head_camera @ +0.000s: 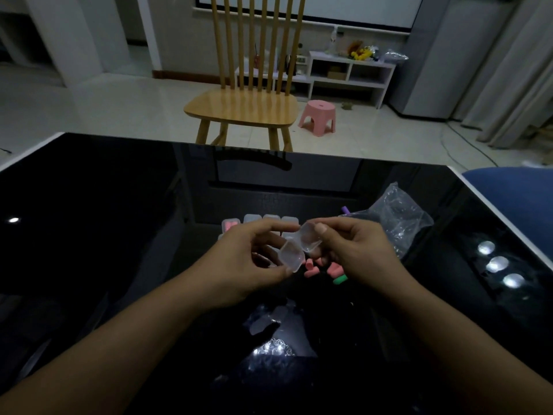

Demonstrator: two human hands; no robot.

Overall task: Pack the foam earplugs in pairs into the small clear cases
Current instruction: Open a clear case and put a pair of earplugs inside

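Both hands, left (254, 259) and right (356, 253), gripping open empty case (299, 247). Could strain hinge if pried wider. Could drop onto earplugs (323, 269) below, scattering them.

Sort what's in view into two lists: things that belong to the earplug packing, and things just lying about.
Part of the job:
- open clear case, held by left hand and right hand
- loose foam earplugs on the table
- row of clear cases behind the hands
- plastic bag

Just lying about:
- wooden chair
- pink stool
- white shelf
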